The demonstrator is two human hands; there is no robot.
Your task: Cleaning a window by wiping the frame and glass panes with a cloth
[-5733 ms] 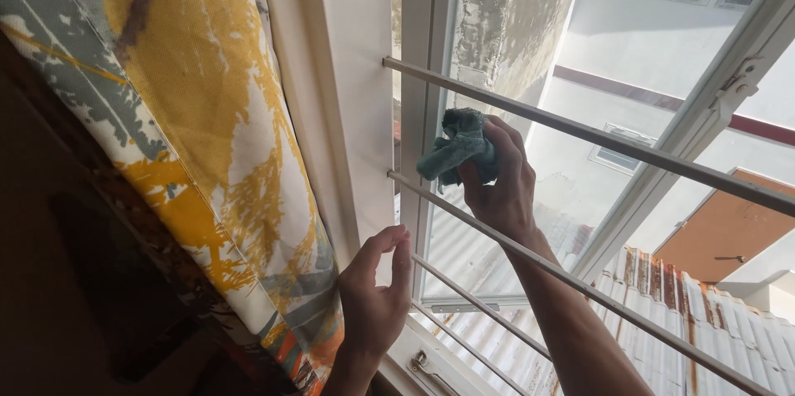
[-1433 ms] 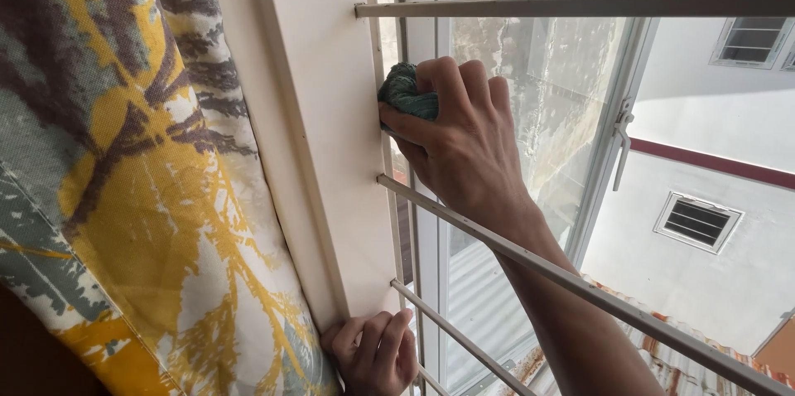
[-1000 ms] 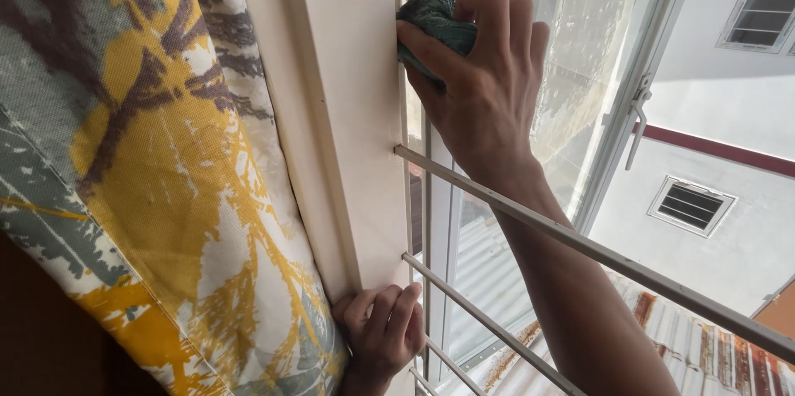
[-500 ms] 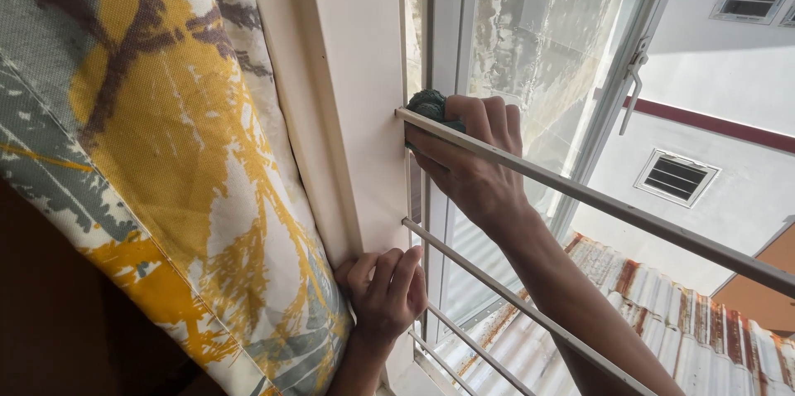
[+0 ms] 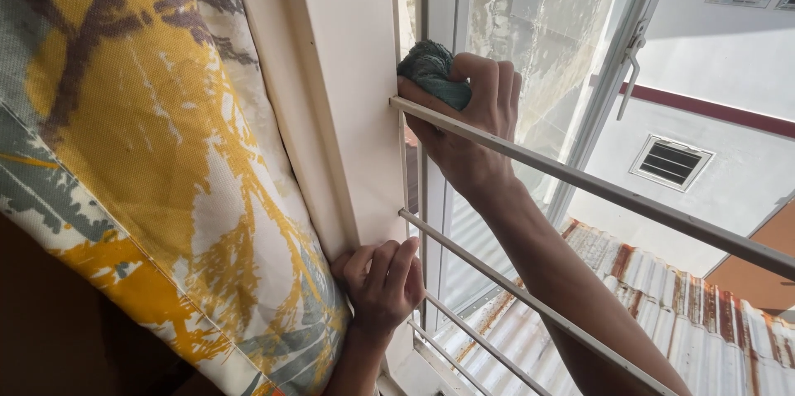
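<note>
My right hand (image 5: 476, 127) reaches between two white window bars and grips a crumpled teal cloth (image 5: 432, 71), pressed against the edge of the cream window frame (image 5: 348, 89) just above one bar (image 5: 580, 185). My left hand (image 5: 379, 284) sits lower down. Its fingers curl around the frame's edge where a yellow, grey and white patterned curtain (image 5: 157, 164) hangs, holding the curtain back.
More slanted white bars (image 5: 513, 297) cross the opening. An opened glass pane (image 5: 538, 40) with smeared dirt and a handle (image 5: 633, 48) swings outward. Outside lie a rusty corrugated roof (image 5: 662, 305) and a white building wall with a vent (image 5: 671, 162).
My right hand with the cloth has slid up and down along the frame edge and now sits just above a bar. The left hand stays at the frame's lower edge.
</note>
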